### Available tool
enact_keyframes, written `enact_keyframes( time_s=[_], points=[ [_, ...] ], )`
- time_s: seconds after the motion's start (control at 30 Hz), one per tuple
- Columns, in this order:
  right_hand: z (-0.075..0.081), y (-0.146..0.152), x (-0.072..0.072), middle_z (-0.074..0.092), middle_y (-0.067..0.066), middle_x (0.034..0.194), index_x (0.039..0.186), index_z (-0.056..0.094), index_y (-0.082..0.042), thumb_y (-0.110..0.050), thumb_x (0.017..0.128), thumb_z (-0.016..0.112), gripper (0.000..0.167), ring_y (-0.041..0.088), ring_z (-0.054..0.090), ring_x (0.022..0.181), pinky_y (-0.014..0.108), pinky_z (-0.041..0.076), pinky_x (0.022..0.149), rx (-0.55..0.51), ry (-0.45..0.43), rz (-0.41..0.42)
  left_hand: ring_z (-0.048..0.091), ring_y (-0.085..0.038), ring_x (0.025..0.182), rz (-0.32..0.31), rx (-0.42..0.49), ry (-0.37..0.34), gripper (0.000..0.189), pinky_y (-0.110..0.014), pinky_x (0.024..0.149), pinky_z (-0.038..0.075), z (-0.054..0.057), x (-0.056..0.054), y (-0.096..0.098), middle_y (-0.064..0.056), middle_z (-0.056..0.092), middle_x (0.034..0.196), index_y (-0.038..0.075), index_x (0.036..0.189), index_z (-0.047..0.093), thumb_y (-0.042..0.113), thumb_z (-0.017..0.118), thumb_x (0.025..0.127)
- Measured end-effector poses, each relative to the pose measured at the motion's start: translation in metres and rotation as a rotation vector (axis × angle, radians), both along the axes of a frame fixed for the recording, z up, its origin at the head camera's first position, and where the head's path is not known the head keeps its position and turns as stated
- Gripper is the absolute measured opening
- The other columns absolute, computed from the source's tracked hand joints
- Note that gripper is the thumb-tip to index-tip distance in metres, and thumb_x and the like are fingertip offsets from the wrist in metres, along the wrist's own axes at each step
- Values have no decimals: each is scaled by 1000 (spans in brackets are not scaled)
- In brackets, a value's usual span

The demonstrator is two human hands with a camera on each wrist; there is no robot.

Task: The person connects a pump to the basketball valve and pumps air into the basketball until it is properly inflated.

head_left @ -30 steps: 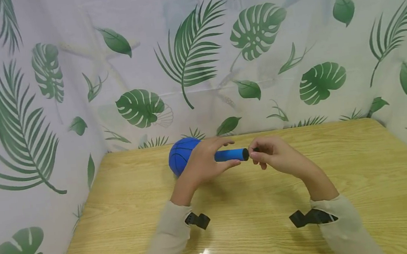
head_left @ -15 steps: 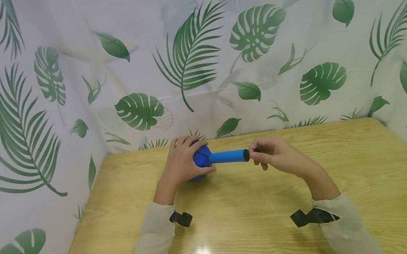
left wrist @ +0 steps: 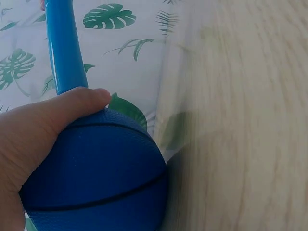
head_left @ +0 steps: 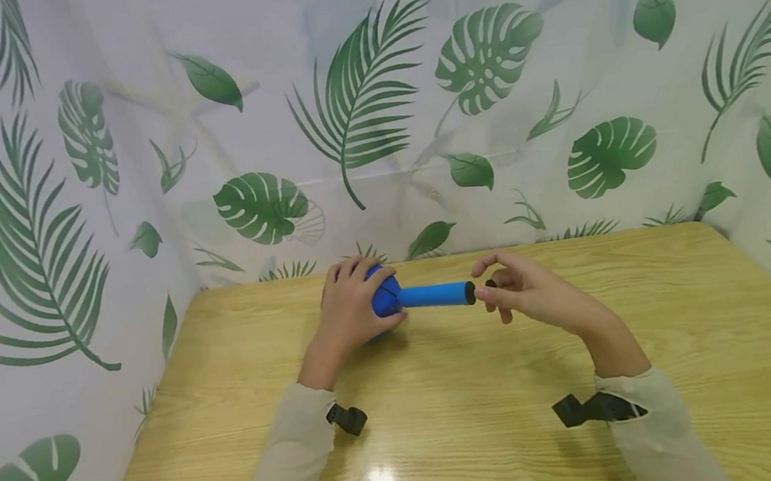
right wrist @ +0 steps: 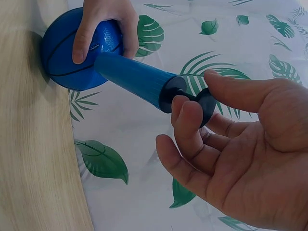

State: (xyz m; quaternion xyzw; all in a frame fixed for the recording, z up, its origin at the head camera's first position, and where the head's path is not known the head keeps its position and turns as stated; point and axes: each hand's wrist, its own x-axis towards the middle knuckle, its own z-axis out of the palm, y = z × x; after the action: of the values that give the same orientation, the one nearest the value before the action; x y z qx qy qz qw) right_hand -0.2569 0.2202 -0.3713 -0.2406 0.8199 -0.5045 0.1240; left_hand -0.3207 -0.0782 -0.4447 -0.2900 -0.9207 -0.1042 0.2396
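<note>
A blue mini basketball point(left wrist: 101, 163) with black seam lines rests on the table, and my left hand point(head_left: 348, 303) grips it from above with fingers and thumb spread around it. From its right side a blue ball pump point(head_left: 436, 295) sticks out level, pointing at my right hand point(head_left: 539, 295). In the right wrist view, the black pump handle point(right wrist: 207, 107) sits a short way out from the barrel's black end cap. The thumb and curled fingers of my right hand hold this handle. The joint between pump and ball is partly hidden by the left hand.
The wooden table point(head_left: 475, 419) runs under both arms. A white cloth with green leaves point(head_left: 383, 217) stands behind and at both sides. Black wrist cameras point(head_left: 590, 409) are strapped to both sleeves.
My left hand has shifted left from around the pump barrel onto the basketball, uncovering the barrel. The right hand's index finger has lifted and spread a little; the hand stays near the pump's end.
</note>
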Motion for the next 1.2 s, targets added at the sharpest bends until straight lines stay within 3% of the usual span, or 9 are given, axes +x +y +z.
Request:
enact_keyframes(
  time_s=[0.2, 0.37, 0.57, 0.73, 0.9, 1.2],
  points=[
    [-1, -1, 0, 57, 11, 82, 128, 46, 1, -15, 104, 59, 32, 25, 56, 64, 32, 50, 66, -2, 6, 3, 50, -33, 132, 6, 5, -9, 70, -57, 109, 38, -1, 1, 2, -9, 59, 139, 20, 133, 65, 53, 87, 75],
    [-5, -6, -3, 53, 8, 73, 126, 51, -2, -18, 99, 69, 36, 25, 52, 59, 30, 47, 60, 76, 66, -53, 50, -33, 132, 18, 9, -19, 69, -57, 110, 39, -1, 2, 0, -9, 58, 140, 20, 133, 65, 53, 86, 76],
    [-10, -17, -7, 54, 5, 71, 122, 60, -4, -25, 92, 78, 41, 19, 50, 61, 30, 45, 58, 234, 158, -145, 50, -32, 132, 35, -15, -11, 68, -56, 110, 39, 0, 2, 0, -8, 58, 140, 22, 134, 65, 56, 83, 78],
    [-17, -26, -12, 57, 3, 73, 114, 67, -7, -32, 89, 80, 37, 17, 51, 66, 31, 41, 60, 431, 220, -194, 50, -33, 132, 21, -18, -12, 67, -57, 109, 39, 0, 3, 2, -9, 58, 139, 21, 134, 64, 55, 83, 79],
    [-24, -35, -18, 62, 2, 78, 107, 70, -8, -34, 89, 80, 33, 16, 52, 67, 30, 39, 60, 599, 274, -184, 49, -32, 133, 41, -30, -20, 67, -57, 110, 39, 0, 5, 6, -8, 59, 140, 22, 133, 64, 55, 83, 78],
    [-29, -52, -24, 65, 0, 77, 105, 70, -7, -37, 90, 78, 34, 14, 55, 65, 28, 40, 56, 783, 383, -128, 44, -33, 139, 68, -62, -83, 66, -59, 114, 34, 2, 7, 11, -7, 55, 145, 24, 136, 62, 56, 81, 81]
  ],
)
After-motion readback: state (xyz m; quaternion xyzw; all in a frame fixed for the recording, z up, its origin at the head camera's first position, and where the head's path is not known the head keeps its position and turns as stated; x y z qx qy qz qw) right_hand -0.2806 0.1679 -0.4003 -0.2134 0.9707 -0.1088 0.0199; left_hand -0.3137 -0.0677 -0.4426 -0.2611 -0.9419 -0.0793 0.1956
